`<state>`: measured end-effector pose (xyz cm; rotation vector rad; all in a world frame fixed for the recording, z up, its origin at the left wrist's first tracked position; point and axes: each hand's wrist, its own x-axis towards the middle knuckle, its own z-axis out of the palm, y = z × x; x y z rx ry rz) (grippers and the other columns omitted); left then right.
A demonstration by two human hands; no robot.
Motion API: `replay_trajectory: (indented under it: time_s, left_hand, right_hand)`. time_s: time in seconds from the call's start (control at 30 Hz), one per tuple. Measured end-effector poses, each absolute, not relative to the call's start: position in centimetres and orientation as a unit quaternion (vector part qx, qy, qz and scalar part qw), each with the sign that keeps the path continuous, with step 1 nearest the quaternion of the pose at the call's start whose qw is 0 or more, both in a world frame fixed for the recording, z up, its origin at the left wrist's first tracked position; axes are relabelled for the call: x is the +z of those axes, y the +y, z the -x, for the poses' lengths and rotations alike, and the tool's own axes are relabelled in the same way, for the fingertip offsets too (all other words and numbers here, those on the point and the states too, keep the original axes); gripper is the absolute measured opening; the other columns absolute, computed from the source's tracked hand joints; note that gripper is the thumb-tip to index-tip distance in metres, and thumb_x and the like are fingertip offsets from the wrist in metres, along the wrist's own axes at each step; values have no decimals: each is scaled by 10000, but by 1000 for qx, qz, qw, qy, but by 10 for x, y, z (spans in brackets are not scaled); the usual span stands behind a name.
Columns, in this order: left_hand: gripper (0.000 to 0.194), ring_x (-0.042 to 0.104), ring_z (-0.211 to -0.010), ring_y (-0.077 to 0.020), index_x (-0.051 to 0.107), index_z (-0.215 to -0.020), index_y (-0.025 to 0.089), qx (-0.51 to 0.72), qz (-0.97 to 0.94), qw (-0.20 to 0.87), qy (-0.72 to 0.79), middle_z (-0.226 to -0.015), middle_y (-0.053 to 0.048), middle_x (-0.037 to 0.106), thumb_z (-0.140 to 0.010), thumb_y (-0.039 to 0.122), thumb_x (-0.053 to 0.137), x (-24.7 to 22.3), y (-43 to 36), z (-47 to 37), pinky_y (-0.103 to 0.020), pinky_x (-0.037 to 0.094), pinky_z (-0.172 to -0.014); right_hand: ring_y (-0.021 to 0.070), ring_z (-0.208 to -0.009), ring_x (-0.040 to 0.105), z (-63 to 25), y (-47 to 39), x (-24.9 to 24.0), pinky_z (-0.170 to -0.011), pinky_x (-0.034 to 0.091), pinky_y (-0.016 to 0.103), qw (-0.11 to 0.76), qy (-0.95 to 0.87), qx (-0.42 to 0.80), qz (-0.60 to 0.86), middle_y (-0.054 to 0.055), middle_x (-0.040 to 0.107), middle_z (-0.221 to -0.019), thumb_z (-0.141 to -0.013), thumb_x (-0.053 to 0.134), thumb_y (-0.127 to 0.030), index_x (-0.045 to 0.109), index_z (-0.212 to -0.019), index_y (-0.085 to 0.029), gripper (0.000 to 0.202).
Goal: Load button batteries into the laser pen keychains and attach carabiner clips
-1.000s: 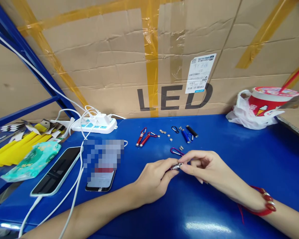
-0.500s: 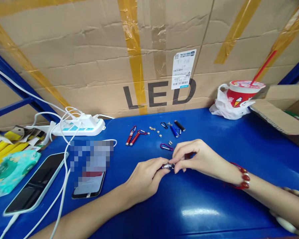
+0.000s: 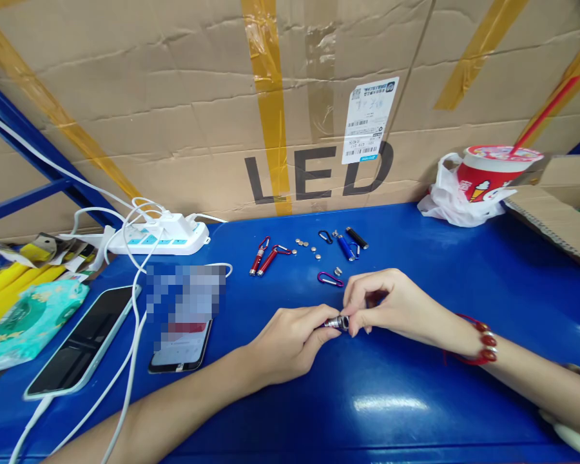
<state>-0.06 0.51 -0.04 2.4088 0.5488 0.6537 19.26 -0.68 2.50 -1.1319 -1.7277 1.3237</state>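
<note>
Blue tabletop [image 3: 270, 425]. Above it: one ribbed metal barrel [image 3: 336, 323], pinched in my left hand [image 3: 290, 341], long axis crosswise, exposed end rightward, at my right hand [image 3: 389, 299]; whether that grips, I cannot tell.

I held a silver tube [image 3: 337, 323] over a blue tabletop [image 3: 391, 370].
2 penlights [image 3: 269, 261] were red, 1 torch [image 3: 346, 247] blue, 1 barrel [image 3: 357, 238] black, the clip [image 3: 330, 283] purple and silver; my bracelet [image 3: 486, 343] was red and silver, the cup [image 3: 493, 177] red and white with a cone print, the packet [image 3: 33, 322] mint green with pale flowers.
</note>
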Motion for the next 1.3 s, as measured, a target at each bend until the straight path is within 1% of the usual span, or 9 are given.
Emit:
replay_trajectory:
  time_s: [0.1, 0.2, 0.3, 0.47, 0.57, 0.73, 0.9, 1.17, 1.3]
  left_hand:
    - [175, 585, -682, -135, 522, -937, 163, 230, -909, 275, 211, -799, -25, 623, -919, 182, 349, -1, 4, 2, -207, 425, -622]
    - [177, 591, -702, -149, 523, -924, 159, 232, -915, 250, 216, -811, -36, 631, -921, 198, 350, -2, 4, 1, -225, 431, -640]
    - [182, 587, -720, -158, 527, -932, 147, 244, -914, 232, 227, -820, -46, 634, -923, 199, 353, -3, 4, 0, -239, 435, -655]
    - [168, 572, -748, -160, 537, -973, 137, 267, -902, 218, 259, -852, -49, 635, -919, 193, 388, -3, 2, -3, -255, 438, -699]
    - [168, 538, -711, -159, 539, -975, 137, 278, -899, 201, 271, -831, -42, 626, -918, 202, 396, -2, 2, -3, -270, 434, -690]
    - [184, 499, -726, -163, 532, -973, 147, 274, -895, 214, 279, -853, -46, 613, -930, 195, 360, -2, 3, -4, -283, 435, -697]
    - [167, 527, -765, -161, 529, -983, 164, 287, -878, 237, 302, -856, -35, 603, -922, 179, 374, -2, 4, -3, -277, 440, -725]
    - [161, 538, -750, -164, 544, -935, 171, 294, -872, 225, 320, -812, -30, 593, -912, 202, 387, -4, 4, -2, -274, 440, -700]
    - [161, 540, -751, -162, 545, -951, 171, 297, -870, 233, 317, -823, -33, 601, -910, 192, 391, -4, 5, -3, -281, 439, -712]
  right_hand:
    - [79, -472, 525, -194, -5, 20, -445, 440, 190, 331, -639, 541, 436, -5, 606, -582, -591, 756, -296, 610, -564, -148, 210]
    - [73, -423, 496, -195, -2, 15, -396, 383, 181, 309, -629, 560, 443, -20, 576, -506, -585, 759, -289, 608, -605, -143, 211]
    - [63, -393, 464, -195, 2, 14, -373, 337, 169, 289, -624, 565, 455, -36, 541, -450, -608, 742, -302, 620, -642, -144, 202]
    - [63, -392, 472, -194, 3, 17, -362, 338, 159, 297, -611, 553, 483, -37, 545, -443, -599, 739, -304, 637, -648, -154, 188]
    - [69, -398, 490, -195, 1, 16, -363, 352, 162, 302, -618, 539, 485, -28, 569, -468, -620, 724, -332, 653, -683, -162, 194]
    - [77, -379, 485, -194, -2, 18, -366, 375, 177, 326, -643, 492, 488, -30, 542, -426, -661, 694, -380, 685, -749, -165, 233]
    - [80, -418, 515, -191, -5, 24, -392, 410, 190, 344, -667, 444, 490, 21, 647, -623, -698, 660, -402, 711, -799, -180, 249]
    - [82, -458, 534, -193, -5, 21, -407, 416, 183, 330, -692, 432, 475, 25, 643, -687, -765, 598, -406, 697, -861, -186, 259]
    - [74, -461, 541, -194, -4, 24, -434, 427, 190, 340, -693, 416, 481, 33, 652, -753, -731, 643, -382, 691, -794, -167, 229]
